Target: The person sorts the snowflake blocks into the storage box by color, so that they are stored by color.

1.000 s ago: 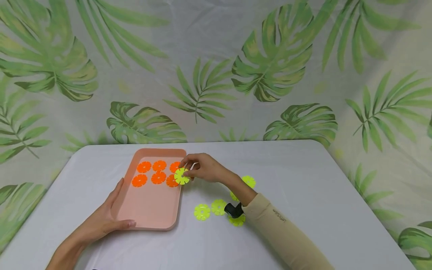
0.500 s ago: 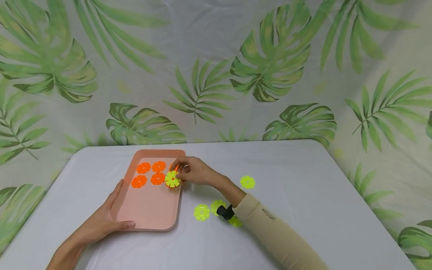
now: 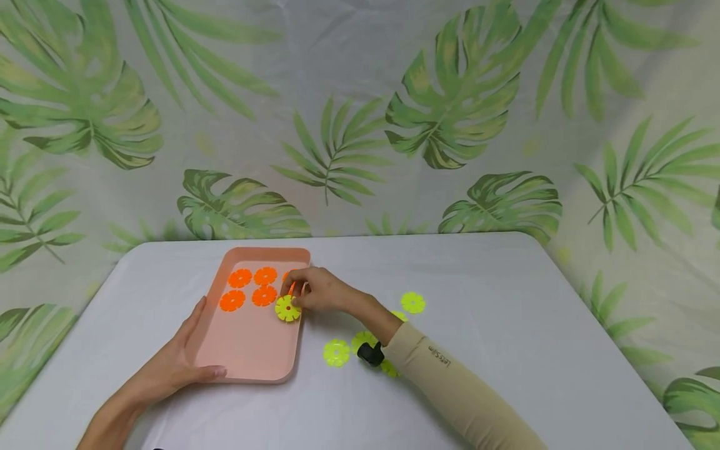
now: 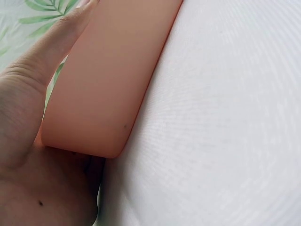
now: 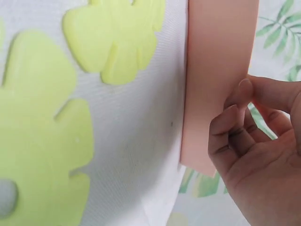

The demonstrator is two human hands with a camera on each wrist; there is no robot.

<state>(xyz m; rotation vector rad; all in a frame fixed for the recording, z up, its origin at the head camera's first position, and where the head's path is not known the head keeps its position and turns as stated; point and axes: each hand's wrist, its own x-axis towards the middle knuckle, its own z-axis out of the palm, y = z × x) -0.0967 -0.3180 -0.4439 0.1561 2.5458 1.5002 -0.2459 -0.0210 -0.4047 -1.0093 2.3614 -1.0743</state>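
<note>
The left hand (image 3: 169, 365) grips the near left corner of a pink tray (image 3: 247, 347), its thumb on the near rim and fingers along the left side. In the left wrist view the tray's outer wall (image 4: 108, 80) sits against the palm. Over the tray's right side, the right hand (image 3: 323, 290) pinches a yellow-green notched flower disc (image 3: 287, 310) between thumb and fingers. Several orange flower discs (image 3: 264, 295) lie in rows in the tray's far half; the right hand partly covers those at the right. The right wrist view hides the held disc behind the tray wall (image 5: 216, 70).
Several yellow-green flower discs (image 3: 336, 353) lie on the white table (image 3: 495, 312) right of the tray, some partly under the right forearm. A black wrist camera (image 3: 371, 354) overlaps them. A leaf-print cloth (image 3: 349, 62) hangs behind the table.
The right hand has carried the yellow-green disc leftward and then nearer, from the tray's right rim to just below the orange rows. The left hand stays on the tray.
</note>
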